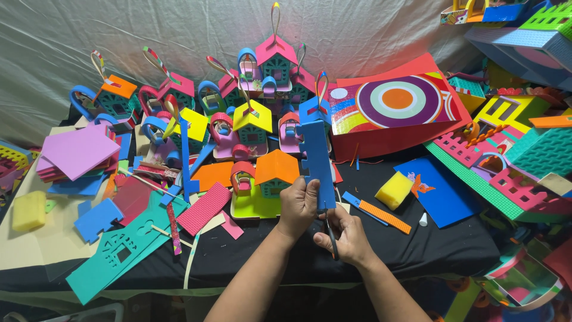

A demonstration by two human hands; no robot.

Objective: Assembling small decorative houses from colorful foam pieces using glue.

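Covering worktable: black cloth (417,250), foam craft houses (262,179); grey sheet backdrop (179,30).

I see a gray wrinkled sheet (149,30) hanging like a wall at the back | a table with a black cloth (250,253) over it | a beige mat (36,244) on its left | soft even light everywhere.

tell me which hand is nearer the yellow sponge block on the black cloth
Right. The right hand lies just below and left of the yellow sponge block, holding a thin dark tool. The left hand is farther left, gripping the blue foam strip.
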